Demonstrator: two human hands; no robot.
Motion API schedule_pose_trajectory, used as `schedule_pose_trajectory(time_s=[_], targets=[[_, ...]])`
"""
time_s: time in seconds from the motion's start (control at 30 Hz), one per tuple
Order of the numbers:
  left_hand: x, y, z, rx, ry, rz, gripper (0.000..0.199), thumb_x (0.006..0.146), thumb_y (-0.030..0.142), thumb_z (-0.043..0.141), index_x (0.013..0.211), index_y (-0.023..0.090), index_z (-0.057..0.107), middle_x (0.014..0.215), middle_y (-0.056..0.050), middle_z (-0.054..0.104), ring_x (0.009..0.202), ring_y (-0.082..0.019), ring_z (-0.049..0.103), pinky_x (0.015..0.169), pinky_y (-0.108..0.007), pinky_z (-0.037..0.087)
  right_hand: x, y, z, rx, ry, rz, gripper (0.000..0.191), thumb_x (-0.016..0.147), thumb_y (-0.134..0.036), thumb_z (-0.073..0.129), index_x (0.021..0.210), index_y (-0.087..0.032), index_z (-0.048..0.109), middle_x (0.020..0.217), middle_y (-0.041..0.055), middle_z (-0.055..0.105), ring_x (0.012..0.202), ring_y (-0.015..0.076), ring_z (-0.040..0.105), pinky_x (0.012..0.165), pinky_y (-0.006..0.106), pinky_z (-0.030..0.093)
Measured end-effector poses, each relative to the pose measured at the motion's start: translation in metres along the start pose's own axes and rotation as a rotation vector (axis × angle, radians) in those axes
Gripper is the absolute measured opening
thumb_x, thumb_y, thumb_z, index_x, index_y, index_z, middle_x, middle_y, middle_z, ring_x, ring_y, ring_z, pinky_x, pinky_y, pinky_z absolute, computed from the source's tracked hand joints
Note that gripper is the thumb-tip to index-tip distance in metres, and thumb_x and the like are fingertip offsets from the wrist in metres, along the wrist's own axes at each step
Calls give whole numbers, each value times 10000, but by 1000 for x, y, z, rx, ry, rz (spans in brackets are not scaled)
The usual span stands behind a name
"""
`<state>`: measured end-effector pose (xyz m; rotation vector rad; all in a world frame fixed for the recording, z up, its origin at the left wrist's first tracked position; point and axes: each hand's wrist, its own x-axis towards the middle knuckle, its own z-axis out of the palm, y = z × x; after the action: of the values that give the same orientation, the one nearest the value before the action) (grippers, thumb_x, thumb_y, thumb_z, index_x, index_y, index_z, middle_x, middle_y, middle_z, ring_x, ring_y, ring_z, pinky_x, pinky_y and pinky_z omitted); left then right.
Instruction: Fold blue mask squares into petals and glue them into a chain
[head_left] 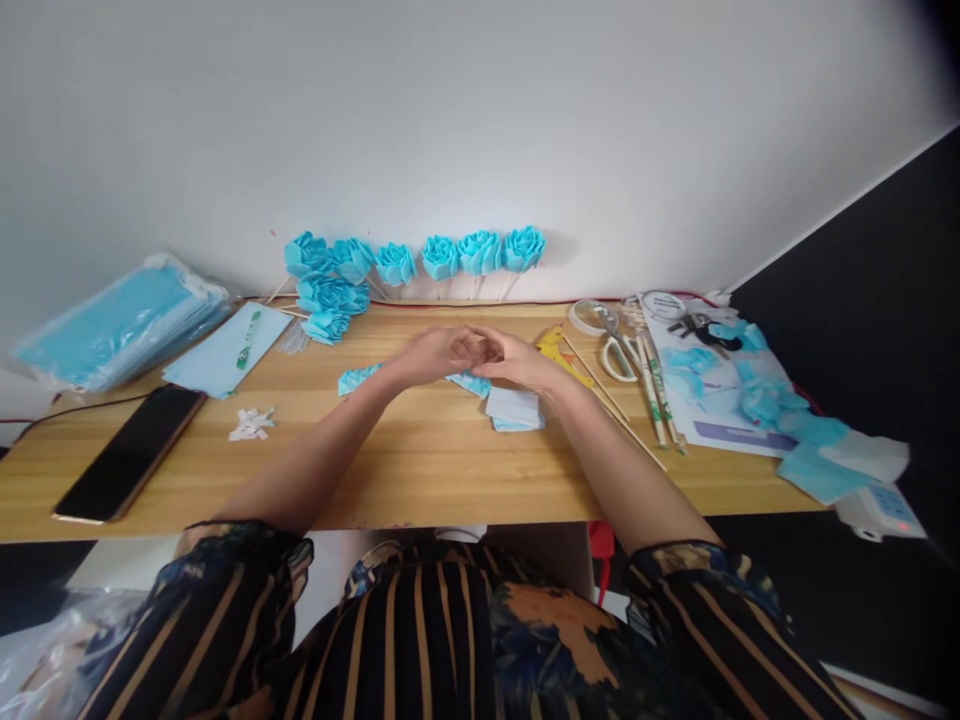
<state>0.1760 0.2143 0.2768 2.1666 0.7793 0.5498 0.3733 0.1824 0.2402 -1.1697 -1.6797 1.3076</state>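
Above the middle of the wooden table, my left hand (441, 354) and my right hand (514, 356) meet at the fingertips. Both have curled fingers, and whatever sits between them is hidden. Just under the fingers a blue piece of material (471, 383) shows; I cannot tell whether it lies on the table or is touched. A crinkled blue piece (359, 379) rests left of my left hand, partly behind the wrist. Close to my right wrist is a small stack of white and blue squares (515, 410).
Blue flowers on sticks (439, 258) lean along the wall. On the left are packaged blue sheets (124, 322), a phone (129, 455) and white scraps (251, 424). To the right lie a yellow glue gun (559, 352), scissors (619, 357), sticks (656, 395) and blue scraps (765, 395).
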Motion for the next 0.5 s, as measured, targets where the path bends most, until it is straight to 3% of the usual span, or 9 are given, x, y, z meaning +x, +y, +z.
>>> schedule_pose_trajectory(time_s=[0.1, 0.2, 0.27, 0.37, 0.5], targets=[[6, -1, 0, 12, -14, -29, 93, 791, 202, 617, 855, 186, 682, 846, -24, 725, 775, -160, 653, 711, -246, 476, -6, -6, -3, -27, 84, -46, 707, 779, -318, 694, 1432, -195, 453, 1113, 66, 697, 1011, 196, 658, 911, 344, 510], [6, -1, -12, 77, 100, -70, 189, 821, 187, 570, 962, 169, 695, 966, -60, 737, 877, -180, 664, 799, -267, 488, -13, -12, -8, -171, 271, -106, 524, 889, -348, 571, 1387, -194, 518, 1108, 71, 718, 1014, 200, 662, 932, 360, 494], [1, -4, -27, 170, 159, -114, 252, 853, 208, 543, 1046, 156, 697, 1049, -89, 737, 940, -207, 666, 840, -289, 484, -18, -14, -9, -313, 329, -103, 438, 922, -301, 517, 1338, -176, 573, 1046, 75, 746, 975, 205, 674, 915, 361, 494], [-16, -14, -54, 380, 128, -195, 316, 880, 266, 530, 1126, 159, 697, 1099, -103, 733, 976, -246, 661, 844, -311, 473, -22, -15, -7, -559, 283, -31, 352, 930, -232, 489, 1234, -176, 659, 1061, 88, 761, 975, 228, 685, 882, 359, 491], [-46, -38, -86, 600, 75, -284, 320, 885, 300, 499, 1092, 181, 713, 1044, -91, 740, 942, -245, 650, 813, -296, 453, -24, -15, -4, -797, 223, 34, 263, 931, -242, 520, 1091, -215, 727, 1161, 70, 742, 1040, 241, 675, 854, 335, 474]])
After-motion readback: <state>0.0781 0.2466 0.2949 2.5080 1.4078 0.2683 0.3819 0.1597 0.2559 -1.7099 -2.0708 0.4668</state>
